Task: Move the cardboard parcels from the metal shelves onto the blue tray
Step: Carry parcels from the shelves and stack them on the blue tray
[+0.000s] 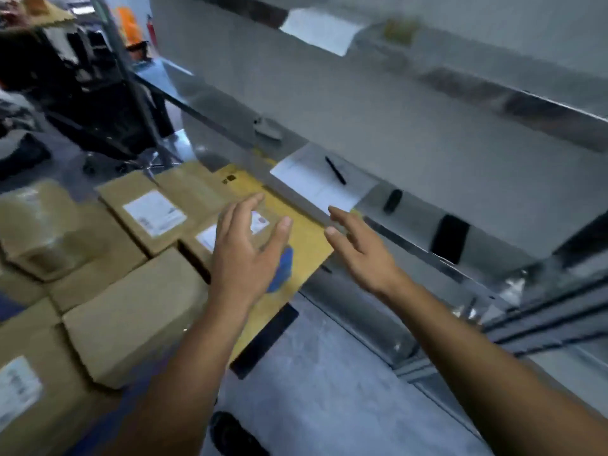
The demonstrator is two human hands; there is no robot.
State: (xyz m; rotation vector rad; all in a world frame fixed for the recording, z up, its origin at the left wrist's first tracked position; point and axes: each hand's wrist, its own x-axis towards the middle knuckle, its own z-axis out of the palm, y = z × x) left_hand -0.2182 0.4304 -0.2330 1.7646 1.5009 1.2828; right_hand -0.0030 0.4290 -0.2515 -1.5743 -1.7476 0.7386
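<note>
I see a grey metal shelf [419,222] running slantwise across my view. On it lie a white sheet of paper [306,182] with a thin black pen [335,170] on top, a small black oblong item [393,200] just beside the sheet, and a flat black rectangular slab [450,238] further right. To the left, brown cardboard parcels [131,317] sit packed side by side, some with white labels. A sliver of blue tray [9,307] shows between them. Below is grey concrete floor [312,390].
</note>
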